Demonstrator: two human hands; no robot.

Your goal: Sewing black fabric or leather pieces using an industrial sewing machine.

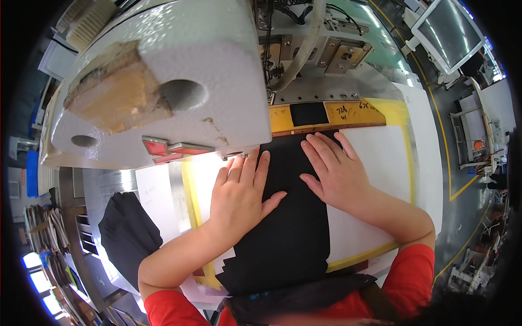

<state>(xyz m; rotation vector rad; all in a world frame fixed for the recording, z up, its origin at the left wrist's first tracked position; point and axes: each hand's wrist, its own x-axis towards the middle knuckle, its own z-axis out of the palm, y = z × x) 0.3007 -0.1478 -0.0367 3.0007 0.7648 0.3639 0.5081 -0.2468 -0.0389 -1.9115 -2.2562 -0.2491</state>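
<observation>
A long piece of black fabric (293, 217) lies over a white board edged with yellow tape, its far end against a yellow clamp plate (359, 113) of a sewing machine. My left hand (241, 187) presses flat on the fabric's left edge, fingers stretched toward the machine head and thumb spread to the right. Across from it, my right hand (334, 168) lies flat on the right edge, its fingertips close to the plate. Both hands are open and grip nothing. Stepped edges show at the fabric's near left corner.
The white machine head (174, 81) overhangs the far left, close above my left fingertips. A folded stack of black cloth (128, 231) rests at the left of the table. A screen (448, 33) stands at the far right.
</observation>
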